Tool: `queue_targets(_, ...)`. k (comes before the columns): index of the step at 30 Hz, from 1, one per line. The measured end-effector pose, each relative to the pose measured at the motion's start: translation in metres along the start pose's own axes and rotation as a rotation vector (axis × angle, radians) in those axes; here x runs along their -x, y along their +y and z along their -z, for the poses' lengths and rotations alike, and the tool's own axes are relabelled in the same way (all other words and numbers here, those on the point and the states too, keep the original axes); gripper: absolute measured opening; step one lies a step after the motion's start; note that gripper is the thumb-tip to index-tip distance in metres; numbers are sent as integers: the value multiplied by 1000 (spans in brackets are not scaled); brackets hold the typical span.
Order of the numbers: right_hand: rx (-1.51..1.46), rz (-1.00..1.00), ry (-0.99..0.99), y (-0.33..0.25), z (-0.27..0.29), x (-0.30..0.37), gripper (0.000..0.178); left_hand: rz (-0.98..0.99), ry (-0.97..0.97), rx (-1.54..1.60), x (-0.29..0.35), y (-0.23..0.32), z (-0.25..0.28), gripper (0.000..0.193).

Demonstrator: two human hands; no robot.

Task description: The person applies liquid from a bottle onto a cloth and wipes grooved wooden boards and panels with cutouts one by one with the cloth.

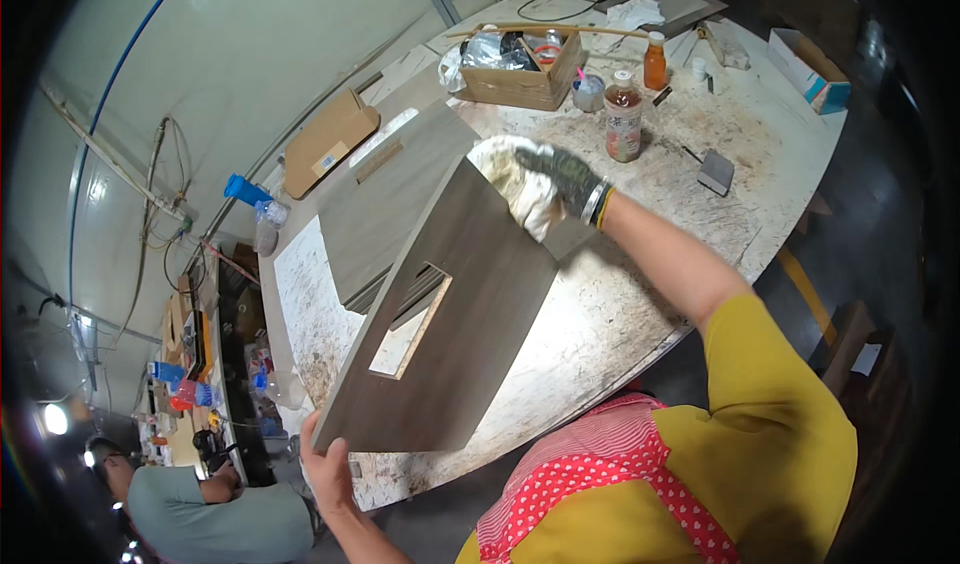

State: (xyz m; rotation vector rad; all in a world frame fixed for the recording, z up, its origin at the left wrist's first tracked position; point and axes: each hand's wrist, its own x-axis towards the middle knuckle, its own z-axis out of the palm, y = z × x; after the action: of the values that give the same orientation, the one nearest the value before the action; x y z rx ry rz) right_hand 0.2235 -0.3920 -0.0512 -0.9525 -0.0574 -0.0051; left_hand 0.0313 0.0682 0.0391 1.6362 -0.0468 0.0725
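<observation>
table (625, 289) bright | floor (865, 219) dim | lamp (55, 419) glares lower left | rim black, edges bowed

Panel (490, 314): flat, rigid, grey-brown with wood grain; narrow side edge turned toward left. Long rectangular cutout through it, nearer left edge than right, pale raw material showing along inner wall. Panel tilted above worktop (610, 309), one end near left, other far right (whether lower edge touches worktop, cannot tell). Near left corner in left hand (328, 472). Cloth (515, 189): white, crumpled, brownish stains, bunched under gloved right hand (568, 179), against panel's far right edge.
</observation>
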Motion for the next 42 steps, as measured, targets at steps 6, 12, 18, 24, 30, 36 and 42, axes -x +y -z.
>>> queue_targets(6, -288, -346, -105, 52, -10, 2, 27, 442, -475, -599, -52, 107, -32, 60)
queue_targets(12, -740, -448, -589, 24, -24, 48, 24, 10, -479, -1076, -140, 82, -217, 49)
queue_targets(18, 61, 216, 22, -27, 9, 70, 41, -59, -371, -724, -109, 124, -222, 27)
queue_targets(24, 606, 513, -230, -128, -42, 110, 28, -493, -93, -198, -60, 118, -185, 20)
queue_targets(30, 1105, 922, -434, -136, -129, 128, 33, -550, 16, 55, -34, 79, -123, 26)
queue_targets(36, 1282, 1311, -555, -87, -201, 115, 48, -584, -12, -39, -21, 66, -74, 27)
queue_targets(42, 1438, 1286, -750, -74, -329, 147, 40, -639, 164, -129, -28, 37, -43, 25)
